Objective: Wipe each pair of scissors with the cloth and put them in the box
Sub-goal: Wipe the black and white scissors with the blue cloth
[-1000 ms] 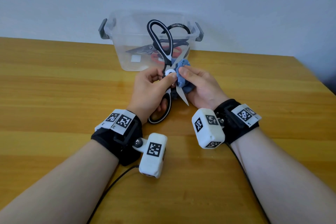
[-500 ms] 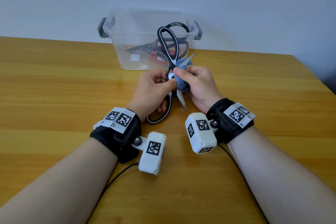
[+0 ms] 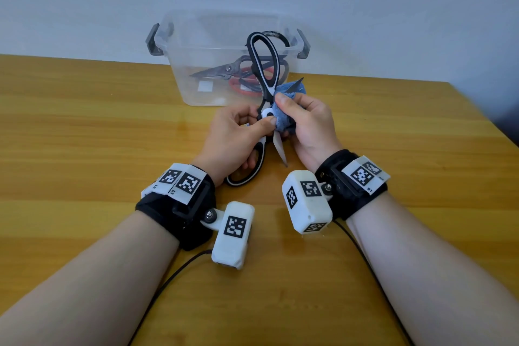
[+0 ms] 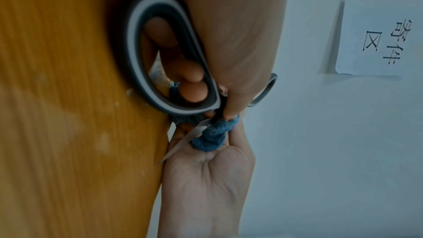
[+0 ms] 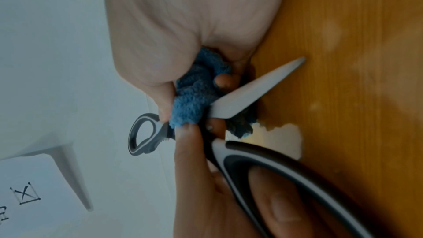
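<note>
Head view: the left hand (image 3: 236, 137) grips the opened black-and-white scissors (image 3: 264, 76) over the wooden worktop (image 3: 84, 149), before the clear plastic box (image 3: 196, 45); the right hand (image 3: 309, 126) pinches the blue cloth (image 3: 283, 121) round one blade.

Left wrist view: fingers (image 4: 190, 73) pass through the handle loop.

Right wrist view: the bare blade (image 5: 256, 90) juts from the cloth.

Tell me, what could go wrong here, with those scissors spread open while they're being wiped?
The black-and-white scissors are wide open, and one bare blade points back toward the right hand; a slip could nick the palm or wrist. The blue cloth is bunched round the other blade, so the fingertips pressing it may sit close to the edge. The left hand grips only one handle loop, so the scissors might swing shut.
</note>
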The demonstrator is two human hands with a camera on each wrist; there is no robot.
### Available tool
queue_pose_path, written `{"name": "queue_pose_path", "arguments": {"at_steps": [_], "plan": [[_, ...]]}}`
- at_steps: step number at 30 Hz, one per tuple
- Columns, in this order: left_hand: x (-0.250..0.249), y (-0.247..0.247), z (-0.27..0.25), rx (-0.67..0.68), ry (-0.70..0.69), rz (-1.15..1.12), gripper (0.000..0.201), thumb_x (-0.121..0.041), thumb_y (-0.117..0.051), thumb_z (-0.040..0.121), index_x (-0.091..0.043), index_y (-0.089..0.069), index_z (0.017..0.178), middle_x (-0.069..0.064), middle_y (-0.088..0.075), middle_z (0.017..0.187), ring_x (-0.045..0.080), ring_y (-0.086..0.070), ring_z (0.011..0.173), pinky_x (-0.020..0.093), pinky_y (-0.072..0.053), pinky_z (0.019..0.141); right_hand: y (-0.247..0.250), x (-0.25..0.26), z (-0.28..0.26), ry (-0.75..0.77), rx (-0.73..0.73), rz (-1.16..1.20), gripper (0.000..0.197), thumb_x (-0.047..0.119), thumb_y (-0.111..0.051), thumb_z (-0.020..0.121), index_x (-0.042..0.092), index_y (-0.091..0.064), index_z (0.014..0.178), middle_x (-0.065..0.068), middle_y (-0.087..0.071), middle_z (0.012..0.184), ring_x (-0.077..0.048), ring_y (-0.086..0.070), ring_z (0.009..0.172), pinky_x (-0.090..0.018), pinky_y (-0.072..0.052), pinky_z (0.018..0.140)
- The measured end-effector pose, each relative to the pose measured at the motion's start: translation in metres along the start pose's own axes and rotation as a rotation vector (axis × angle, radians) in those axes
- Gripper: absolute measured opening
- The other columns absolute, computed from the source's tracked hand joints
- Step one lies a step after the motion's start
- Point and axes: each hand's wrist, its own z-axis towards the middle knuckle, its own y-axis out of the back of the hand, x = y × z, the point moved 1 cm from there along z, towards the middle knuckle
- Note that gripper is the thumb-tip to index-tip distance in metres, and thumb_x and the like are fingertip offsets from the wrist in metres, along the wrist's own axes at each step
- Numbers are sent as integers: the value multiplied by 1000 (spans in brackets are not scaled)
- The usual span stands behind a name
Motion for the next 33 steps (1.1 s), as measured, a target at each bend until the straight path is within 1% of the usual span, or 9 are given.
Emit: {"name": "queue_pose_path", "arguments": {"at_steps": [3, 6, 10, 13, 17, 21, 25, 29, 33], "plan": [[0, -1, 0, 15, -3, 3, 27, -18, -69, 99, -14, -54, 77, 37, -61, 84, 15, -47, 29, 18, -29, 29, 1, 3, 0, -14, -35, 46, 25, 11, -68, 96, 12, -68, 71, -7, -64, 68, -17, -58, 56, -29, -42, 52], [1, -1, 0, 22, 9, 17, 27, -19, -70, 98, -12, -54, 78, 13, -56, 63, 14, -46, 28, 18, -29, 30, 4, 6, 2, -36, -70, 130, 19, 11, -67, 96, 8, -68, 77, -7, -67, 71, -21, -62, 62, -32, -49, 58], [1, -2, -2, 32, 23, 37, 25, -20, -70, 98, -6, -56, 83, -7, -54, 56, 14, -46, 29, 18, -29, 30, 6, 6, 3, -38, -109, 190, 14, 11, -67, 96, 5, -69, 84, -15, -68, 82, -26, -64, 72, -36, -51, 65], [0, -1, -2, 37, 18, 41, 26, -20, -70, 98, -8, -55, 80, -5, -56, 56, 14, -46, 29, 19, -30, 30, 8, 5, 5, -32, -137, 222, 13, 12, -67, 96, 4, -71, 86, -17, -69, 84, -31, -65, 76, -38, -51, 68], [0, 0, -3, 42, 8, 43, 28, -21, -70, 98, -1, -55, 84, 25, -66, 81, 15, -46, 29, 18, -30, 30, 11, 6, 8, -30, -197, 257, 17, 16, -68, 96, 8, -71, 82, -13, -69, 75, -30, -64, 69, -39, -50, 63], [3, 4, -2, -43, 28, -12, 27, -21, -66, 101, -11, -50, 80, 3, -73, 77, 18, -46, 30, 19, -30, 30, 24, 10, 13, -12, -287, 410, 19, 19, -65, 99, 10, -67, 83, -5, -65, 67, -23, -60, 60, -27, -42, 46], [4, 5, -1, -122, 35, -7, 23, -23, -63, 102, -8, -55, 85, 1, -61, 61, 17, -47, 31, 20, -32, 31, 21, 8, 15, -29, -45, 396, 8, 14, -67, 89, 11, -64, 83, -11, -59, 80, -27, -56, 70, -32, -43, 53], [5, 4, 1, -131, 32, -32, 24, -22, -64, 101, 1, -62, 95, 14, -60, 67, 18, -51, 33, 21, -33, 31, 7, 1, 4, 28, 245, 105, 13, 5, -70, 82, 14, -78, 88, -10, -71, 89, -30, -63, 88, -39, -49, 79], [3, 4, 0, -99, 16, -25, 15, -20, -65, 101, -6, -69, 101, 14, -69, 77, 19, -52, 34, 22, -33, 31, 9, -3, 3, 65, 250, -88, 15, 14, -73, 86, 22, -79, 97, 1, -75, 91, -13, -67, 81, -26, -49, 62]]}}
